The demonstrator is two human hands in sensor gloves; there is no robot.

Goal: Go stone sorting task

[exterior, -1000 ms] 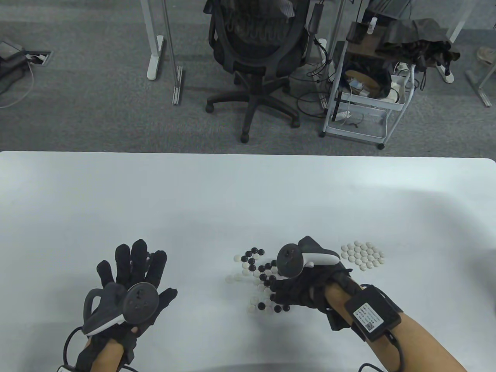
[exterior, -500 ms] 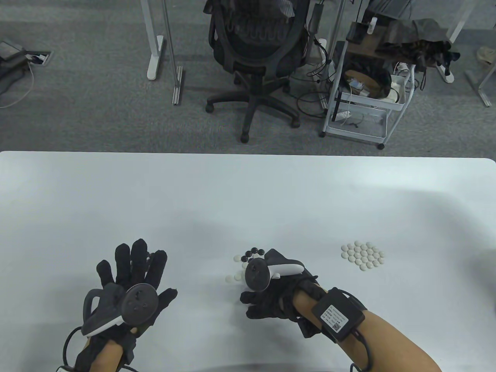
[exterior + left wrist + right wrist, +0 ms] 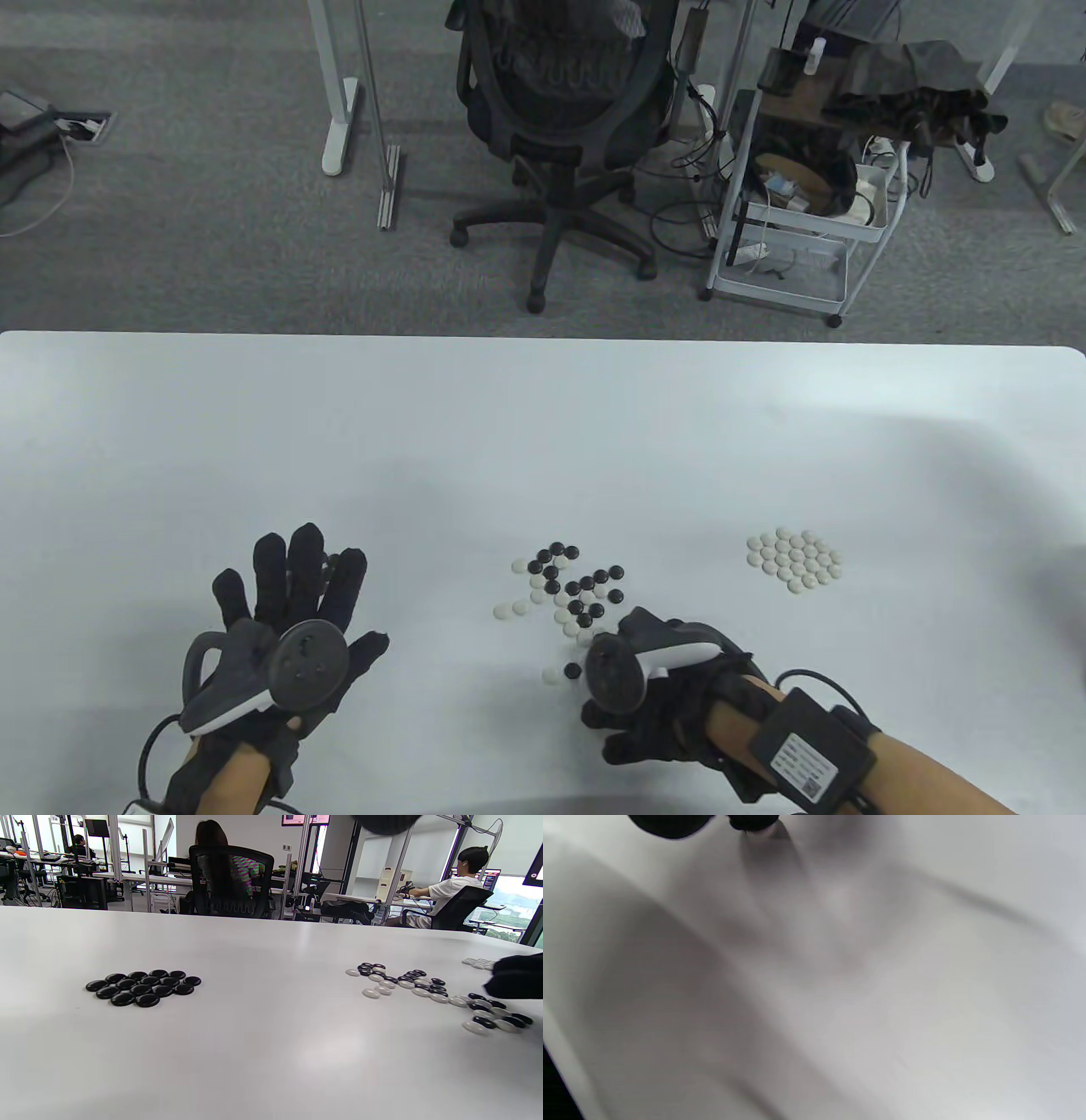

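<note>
stones (image 3: 570,587) mixed, left hand (image 3: 288,615) flat, fingers spread

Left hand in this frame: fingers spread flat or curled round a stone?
Spread. In the table view the left hand has straight, fanned fingers lying over the table, and no stone shows between them.

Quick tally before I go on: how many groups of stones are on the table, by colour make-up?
all-black pile: 1
all-white pile: 1
mixed black-and-white cluster: 1
Total: 3 groups
</note>
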